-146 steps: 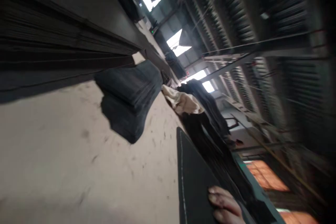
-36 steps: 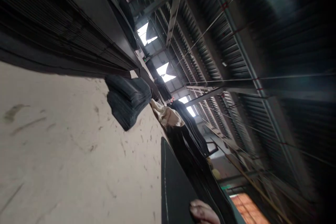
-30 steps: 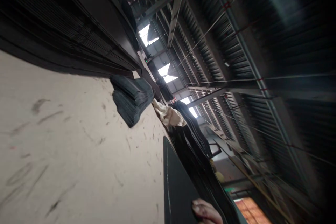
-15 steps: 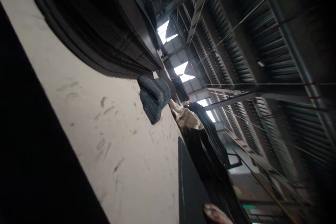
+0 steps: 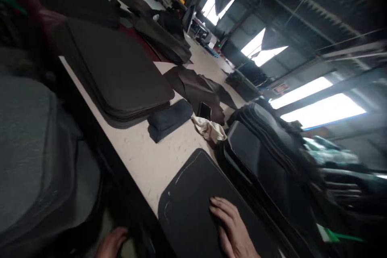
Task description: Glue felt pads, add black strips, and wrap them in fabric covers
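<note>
My right hand lies palm down on a dark, round-cornered flat panel with a pale chalk-like line near its edge. Its fingers are stretched over the surface and wrap round nothing. Low at the frame's bottom is my left hand, off the table's side, blurred and partly cut off. Its fingers look loosely apart, with nothing visible in them. Beyond the panel, a folded dark cloth and a crumpled cream cloth rest on the pale tabletop.
A stack of dark panels stands farther along the table, near dark sheet material and a phone. More dark panels are piled along the right side. Grey padded pieces stand at the left.
My view has swung downward and toward the table. The dark panel now shows much more fully, with my right hand on it. My left hand has come into view.
</note>
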Motion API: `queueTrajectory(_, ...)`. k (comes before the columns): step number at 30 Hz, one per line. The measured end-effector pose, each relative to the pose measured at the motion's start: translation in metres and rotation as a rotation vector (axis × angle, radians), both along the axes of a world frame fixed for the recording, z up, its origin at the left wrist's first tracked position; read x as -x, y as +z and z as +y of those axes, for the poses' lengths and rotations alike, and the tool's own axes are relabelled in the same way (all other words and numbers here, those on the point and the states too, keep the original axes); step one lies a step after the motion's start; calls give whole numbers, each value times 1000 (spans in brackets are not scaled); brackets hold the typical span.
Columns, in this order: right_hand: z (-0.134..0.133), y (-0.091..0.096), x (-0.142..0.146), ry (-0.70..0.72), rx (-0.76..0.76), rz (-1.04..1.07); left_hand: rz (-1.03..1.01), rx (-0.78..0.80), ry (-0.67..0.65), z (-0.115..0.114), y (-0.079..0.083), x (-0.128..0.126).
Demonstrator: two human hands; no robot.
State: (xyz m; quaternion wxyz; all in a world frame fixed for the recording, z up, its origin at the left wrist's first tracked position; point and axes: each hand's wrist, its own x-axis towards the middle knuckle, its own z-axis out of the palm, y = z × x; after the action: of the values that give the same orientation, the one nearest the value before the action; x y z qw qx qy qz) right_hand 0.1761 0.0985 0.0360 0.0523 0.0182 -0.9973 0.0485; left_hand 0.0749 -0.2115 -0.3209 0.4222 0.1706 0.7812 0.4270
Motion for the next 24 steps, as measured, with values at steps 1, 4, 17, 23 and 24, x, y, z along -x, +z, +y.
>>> queueTrajectory(1,-1,0,-1,-11,20,-19,-13,3,35,-16,12,-3)
queueTrajectory(4,-2,-2,-2,-29,102,-49,-53,-22,247,-63,70,-6)
queueTrajectory(17,-11,-3,4,9,232,20,-149,-166,1041,-146,332,20)
queueTrajectory(23,-11,0,3,11,222,76,-16,-175,985,-124,386,22)
queueTrajectory(24,-11,0,3,14,218,84,24,-151,955,-122,393,23)
